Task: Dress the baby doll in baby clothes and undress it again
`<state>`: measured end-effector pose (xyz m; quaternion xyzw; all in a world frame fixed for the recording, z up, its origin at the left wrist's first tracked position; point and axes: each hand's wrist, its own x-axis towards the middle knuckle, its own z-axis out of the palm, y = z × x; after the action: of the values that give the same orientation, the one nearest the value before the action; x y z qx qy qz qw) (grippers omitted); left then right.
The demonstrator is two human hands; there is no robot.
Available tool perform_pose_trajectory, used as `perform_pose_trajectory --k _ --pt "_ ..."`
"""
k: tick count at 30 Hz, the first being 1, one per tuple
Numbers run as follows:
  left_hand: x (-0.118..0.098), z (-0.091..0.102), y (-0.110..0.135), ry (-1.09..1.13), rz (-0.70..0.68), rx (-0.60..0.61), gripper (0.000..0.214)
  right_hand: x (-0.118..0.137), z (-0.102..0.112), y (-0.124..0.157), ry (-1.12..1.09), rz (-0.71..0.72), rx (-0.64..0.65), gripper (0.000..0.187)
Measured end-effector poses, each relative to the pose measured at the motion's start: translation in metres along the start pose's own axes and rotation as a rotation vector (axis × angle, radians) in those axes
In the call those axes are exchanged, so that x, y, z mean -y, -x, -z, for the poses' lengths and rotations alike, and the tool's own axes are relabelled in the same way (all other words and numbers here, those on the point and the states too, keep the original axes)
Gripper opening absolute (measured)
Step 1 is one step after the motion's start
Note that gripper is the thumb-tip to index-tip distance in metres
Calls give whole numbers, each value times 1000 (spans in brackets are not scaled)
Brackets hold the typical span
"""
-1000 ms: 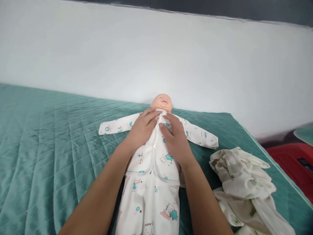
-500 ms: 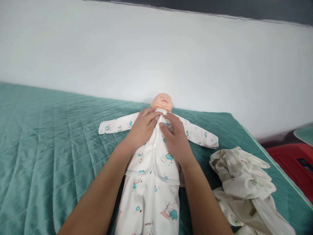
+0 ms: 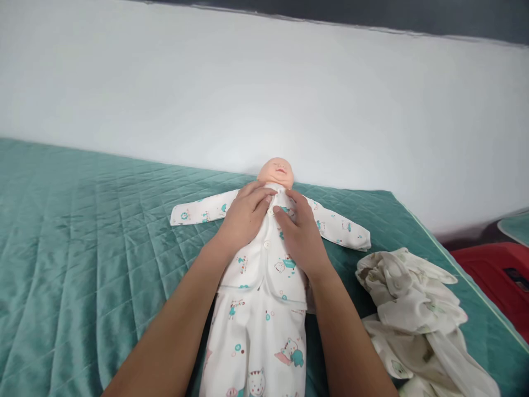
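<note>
A baby doll (image 3: 280,170) lies on its back on the teal quilted cover (image 3: 82,220), arms spread, head towards the wall. It wears a white printed shirt (image 3: 264,264) with buttons down the front and matching trousers (image 3: 256,342). My left hand (image 3: 243,218) rests on the doll's upper chest, fingers together, thumb and fingertips pinching the shirt front just under the collar. My right hand (image 3: 301,231) meets it from the other side, thumb and fingers closed on the opposite shirt edge by the top button. The button itself is partly hidden by my fingers.
A crumpled heap of cream baby clothes (image 3: 409,309) lies on the cover to the right of the doll. The bed's right edge runs past it, with a red object (image 3: 491,275) beyond on the floor. A white wall (image 3: 264,99) stands right behind the doll's head.
Both hands have stayed on the doll's chest. My right fingers have crept a little up towards the collar and closer to my left hand.
</note>
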<state>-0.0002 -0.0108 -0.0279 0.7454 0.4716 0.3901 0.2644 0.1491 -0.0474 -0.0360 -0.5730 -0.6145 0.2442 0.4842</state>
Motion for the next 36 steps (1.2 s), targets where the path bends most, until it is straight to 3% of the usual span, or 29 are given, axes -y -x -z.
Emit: perform_pose_trajectory --k 5,11,18,24,31,36 --pt "5 -1 -3 -15 -37 5 37 -7 1 -3 -119 -21 -4 39" --pt "2 1 10 12 -75 -40 33 -11 3 3 -136 112 -13 18" --pt "4 4 38 79 -115 -78 27 -11 8 29 -7 276 58 25" --pt "10 8 29 194 -127 -36 27 -11 9 34 43 319 63 26" --pt "8 20 16 305 -93 113 23 6 3 43 295 384 3 31" --pt "8 21 14 316 -65 122 17 6 1 43 259 358 2 31"
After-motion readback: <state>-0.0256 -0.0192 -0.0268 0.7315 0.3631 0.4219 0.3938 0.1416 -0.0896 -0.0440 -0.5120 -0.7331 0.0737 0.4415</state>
